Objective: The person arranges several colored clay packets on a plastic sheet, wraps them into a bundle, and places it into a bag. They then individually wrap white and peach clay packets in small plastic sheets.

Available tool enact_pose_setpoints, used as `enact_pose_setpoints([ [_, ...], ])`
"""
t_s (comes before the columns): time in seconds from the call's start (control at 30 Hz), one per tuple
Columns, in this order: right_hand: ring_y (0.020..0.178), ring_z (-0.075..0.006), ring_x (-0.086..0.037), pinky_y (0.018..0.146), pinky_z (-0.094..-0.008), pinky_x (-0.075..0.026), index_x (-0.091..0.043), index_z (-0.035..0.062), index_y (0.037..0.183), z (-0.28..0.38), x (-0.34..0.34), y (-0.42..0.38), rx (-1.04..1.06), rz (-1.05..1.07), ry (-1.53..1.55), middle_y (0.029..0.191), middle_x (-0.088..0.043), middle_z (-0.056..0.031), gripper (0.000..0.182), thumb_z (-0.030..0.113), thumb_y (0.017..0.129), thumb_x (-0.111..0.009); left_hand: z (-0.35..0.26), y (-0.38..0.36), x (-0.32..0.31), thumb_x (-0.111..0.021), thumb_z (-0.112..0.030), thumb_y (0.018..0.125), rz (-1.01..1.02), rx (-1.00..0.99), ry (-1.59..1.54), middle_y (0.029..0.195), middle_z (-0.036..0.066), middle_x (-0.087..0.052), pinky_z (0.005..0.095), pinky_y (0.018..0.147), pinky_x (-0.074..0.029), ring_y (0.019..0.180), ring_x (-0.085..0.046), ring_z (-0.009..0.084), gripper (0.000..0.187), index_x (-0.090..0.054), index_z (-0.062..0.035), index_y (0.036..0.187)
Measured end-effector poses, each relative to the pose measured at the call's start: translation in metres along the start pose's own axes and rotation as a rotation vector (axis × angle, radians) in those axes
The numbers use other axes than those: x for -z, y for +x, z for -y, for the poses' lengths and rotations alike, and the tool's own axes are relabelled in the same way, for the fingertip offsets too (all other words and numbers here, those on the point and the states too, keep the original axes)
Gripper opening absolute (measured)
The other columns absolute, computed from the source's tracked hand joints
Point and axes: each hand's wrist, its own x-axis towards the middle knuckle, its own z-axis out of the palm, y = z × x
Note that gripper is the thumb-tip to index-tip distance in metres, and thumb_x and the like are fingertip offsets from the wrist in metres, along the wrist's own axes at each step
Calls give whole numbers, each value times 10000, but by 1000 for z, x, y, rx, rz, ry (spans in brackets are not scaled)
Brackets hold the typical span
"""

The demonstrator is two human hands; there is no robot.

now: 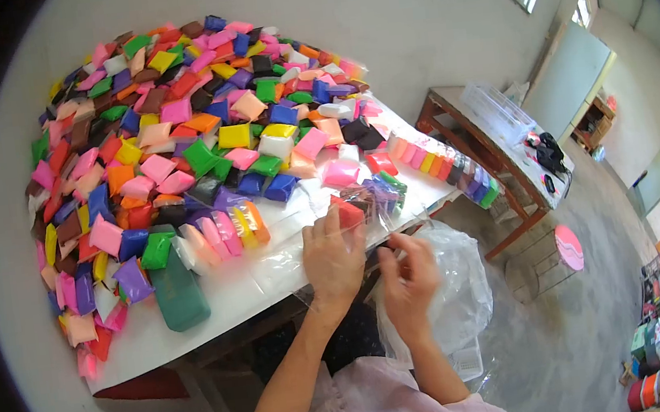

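Observation:
My left hand [334, 258] is at the table's front edge, its fingers closed round a red packet [348, 212] at a clear plastic bag [291, 252]. Just beyond the fingertips, black, purple and green packets [389, 192] lie in shiny clear film. My right hand [410, 278] is slightly blurred to the right of it, fingers curled in a pinch; what they hold is hidden. To the left, a bagged row of pink, yellow and orange packets [228, 231] lies on the white tabletop [261, 281].
A large heap of colourful packets [170, 134] covers the table's back and left. A green case [180, 298] lies near the front edge. Another bagged row [442, 166] sits at the right corner. A white plastic bag [454, 273] hangs below. Beyond are a side table [491, 129] and stool [568, 247].

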Motion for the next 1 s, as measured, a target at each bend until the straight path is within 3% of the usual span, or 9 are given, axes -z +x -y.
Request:
enact_pose_setpoints([
  [0.1, 592, -128, -579, 503, -255, -443, -658, 25, 1025, 49, 28, 26, 212, -121, 97, 880, -630, -107, 239, -16, 799, -723, -3, -1, 1, -663, -270, 855, -30, -10, 67, 990, 174, -627, 452, 842, -461, 905, -562, 361, 474, -573, 29, 1212],
  [0.2, 558, -104, -524, 529, -238, -422, -690, 29, 979, 81, 12, 70, 207, 187, 165, 800, -661, -51, 184, 27, 799, -729, 3, -1, 1, -656, -237, 848, 5, -76, 45, 1028, 169, -621, 458, 835, -459, 901, -559, 360, 381, -601, 17, 1126],
  [0.27, 594, -153, -591, 562, -281, -462, -696, 13, 954, 78, -31, 90, 304, 344, 124, 772, -679, -106, 180, 105, 806, -739, 34, -9, -41, -628, -180, 852, -18, -176, 57, 1049, 169, -610, 450, 817, -458, 942, -562, 365, 274, -607, -3, 1062],
  [0.33, 677, -284, -649, 626, -412, -491, -696, -2, 915, 85, -66, 100, 215, 555, -6, 761, -676, -177, 357, 325, 789, -769, 20, -14, -36, -609, -164, 858, -73, 7, -478, 1052, 162, -610, 437, 831, -458, 976, -565, 361, 251, -608, -9, 1056],
  [0.43, 727, -361, -670, 635, -458, -510, -678, -9, 821, 94, -105, 110, 212, 945, -334, 786, -681, -196, 454, 427, 740, -776, 13, -10, -5, -641, -173, 853, -15, -54, -425, 1099, 156, -612, 427, 886, -455, 1035, -574, 332, 335, -588, -16, 1144],
  [0.53, 678, -364, -627, 626, -475, -467, -633, -26, 710, 76, -134, 99, 353, 885, -217, 689, -625, -204, 552, 506, 729, -778, 17, -14, -8, -696, -204, 835, -27, -60, -427, 1147, 161, -614, 437, 905, -449, 1047, -579, 320, 478, -562, -6, 1249],
  [0.6, 695, -365, -636, 630, -471, -476, -639, -23, 715, 71, -140, 101, 304, 963, -237, 702, -636, -206, 530, 489, 719, -777, 12, -10, -1, -635, -189, 854, -89, -240, -24, 1143, 175, -619, 436, 919, -454, 1042, -573, 349, 387, -576, -18, 1196],
  [0.83, 781, -374, -700, 698, -453, -559, -705, 12, 797, 81, -146, 93, 321, 935, -397, 810, -700, -206, 266, 254, 688, -731, 20, -14, -11, -678, -272, 859, -87, -181, -72, 1097, 208, -602, 469, 883, -418, 1006, -569, 369, 674, -437, 48, 1402],
  [1.0, 785, -354, -684, 679, -455, -529, -686, 13, 766, 77, -156, 88, 278, 937, -418, 789, -688, -191, 314, 308, 676, -749, 29, -15, -13, -643, -288, 888, -97, -270, -84, 1087, 203, -601, 454, 872, -427, 995, -572, 359, 654, -434, 72, 1391],
])
